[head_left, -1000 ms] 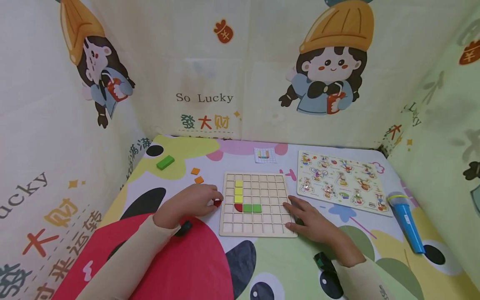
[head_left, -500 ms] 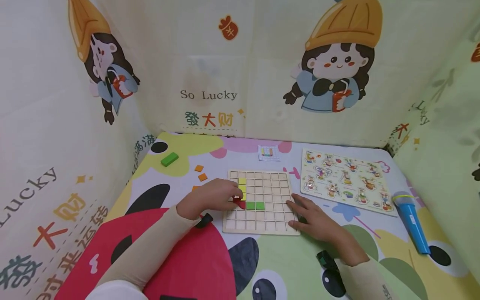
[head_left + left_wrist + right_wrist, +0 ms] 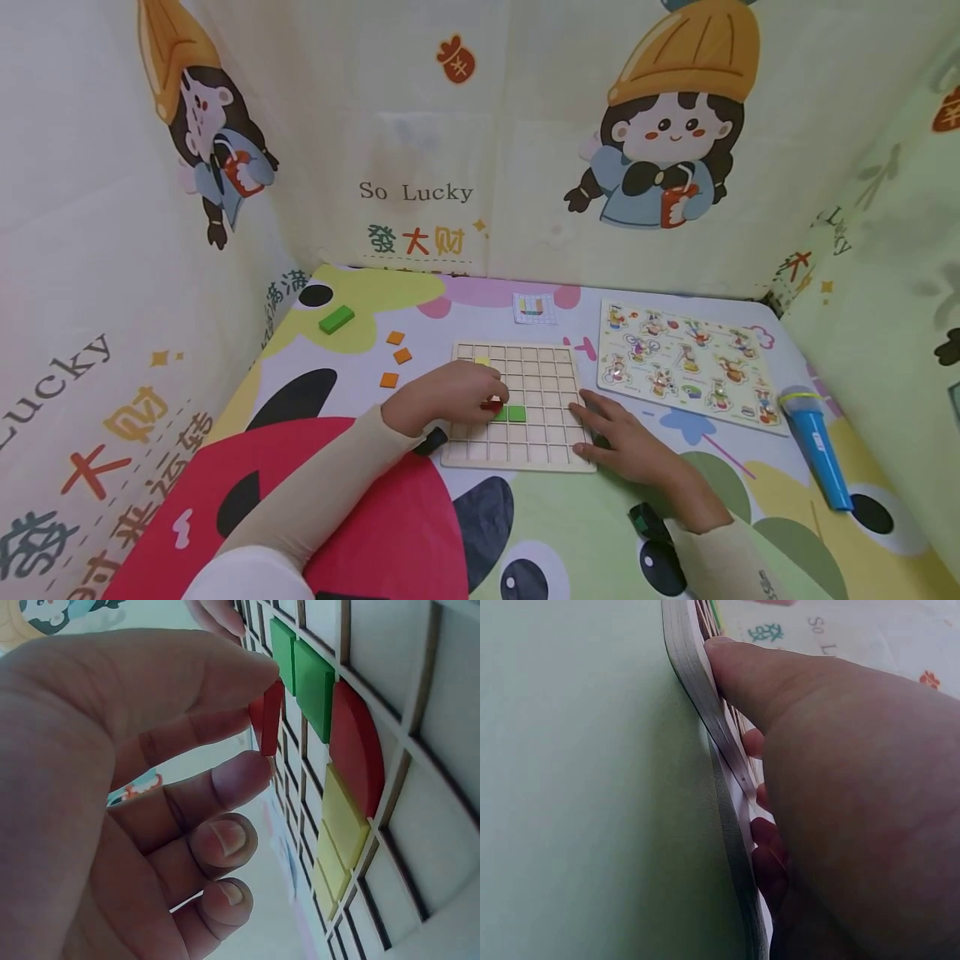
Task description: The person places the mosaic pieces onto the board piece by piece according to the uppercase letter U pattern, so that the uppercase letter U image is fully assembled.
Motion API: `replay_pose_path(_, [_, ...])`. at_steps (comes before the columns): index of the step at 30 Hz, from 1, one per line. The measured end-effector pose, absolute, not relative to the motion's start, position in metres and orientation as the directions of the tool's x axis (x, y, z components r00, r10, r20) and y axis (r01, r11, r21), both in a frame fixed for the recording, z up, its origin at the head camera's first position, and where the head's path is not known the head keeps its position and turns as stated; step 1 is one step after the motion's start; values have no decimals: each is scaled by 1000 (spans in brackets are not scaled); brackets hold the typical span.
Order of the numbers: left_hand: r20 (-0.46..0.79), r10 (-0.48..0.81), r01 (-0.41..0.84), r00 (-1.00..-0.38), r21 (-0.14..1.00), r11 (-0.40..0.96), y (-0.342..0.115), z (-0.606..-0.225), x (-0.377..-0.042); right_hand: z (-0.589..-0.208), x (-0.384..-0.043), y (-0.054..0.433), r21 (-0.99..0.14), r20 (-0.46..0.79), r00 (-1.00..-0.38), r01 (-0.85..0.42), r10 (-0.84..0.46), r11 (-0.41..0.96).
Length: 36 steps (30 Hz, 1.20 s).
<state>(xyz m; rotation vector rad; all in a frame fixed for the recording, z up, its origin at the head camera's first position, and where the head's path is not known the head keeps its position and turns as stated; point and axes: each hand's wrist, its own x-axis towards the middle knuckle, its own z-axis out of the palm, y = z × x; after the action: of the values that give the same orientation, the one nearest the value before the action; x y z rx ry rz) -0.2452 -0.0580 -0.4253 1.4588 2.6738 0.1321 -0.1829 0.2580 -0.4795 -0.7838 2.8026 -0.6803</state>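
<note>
My left hand point(image 3: 453, 390) is over the left half of the wooden grid board point(image 3: 551, 457). Thumb and fingertips pinch a small red piece point(image 3: 273, 720), held on edge close over the grid. In the left wrist view, a red quarter-round tile point(image 3: 358, 750) sits in the grid between two green tiles point(image 3: 313, 688) and a row of yellow tiles point(image 3: 345, 817). The left hand covers most of that yellow row in the head view. At the board's right edge rests my right hand point(image 3: 622, 442), fingers spread and loosely bent, thumb on the rim.
Several small orange tiles point(image 3: 388, 381) and a green block point(image 3: 336, 319) lie left of the board. Behind it is a pattern card point(image 3: 534, 309). A picture puzzle board point(image 3: 684, 360) and a blue toy microphone point(image 3: 819, 450) lie on the right.
The left hand has carried the red piece rightward from beside the board's left edge to over the green tiles. My right hand has stayed at the right edge.
</note>
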Motion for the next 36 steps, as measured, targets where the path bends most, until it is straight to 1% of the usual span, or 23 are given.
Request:
replay_pose_path(8, [-67, 825, 811, -561, 155, 564, -41, -431, -255, -478, -182, 256, -473, -38, -860, -433, -509, 767])
replay_pose_path(16, [-51, 845, 833, -532, 152, 533, -21, -431, -257, -479, -182, 256, -466, -39, -861, -433, -507, 771])
replay_pose_path(22, [-79, 851, 839, -520, 141, 526, -7, -436, -257, -480, -183, 256, -459, -32, -859, -442, -512, 770])
replay_pose_path(32, [-98, 839, 822, -535, 171, 544, 3, -440, -254, -479, -183, 256, -458, -32, -860, -440, -509, 773])
replay_pose_path(36, [-97, 841, 821, -532, 182, 541, 4, -441, -254, -480, -184, 257, -455, -26, -856, -450, -516, 768])
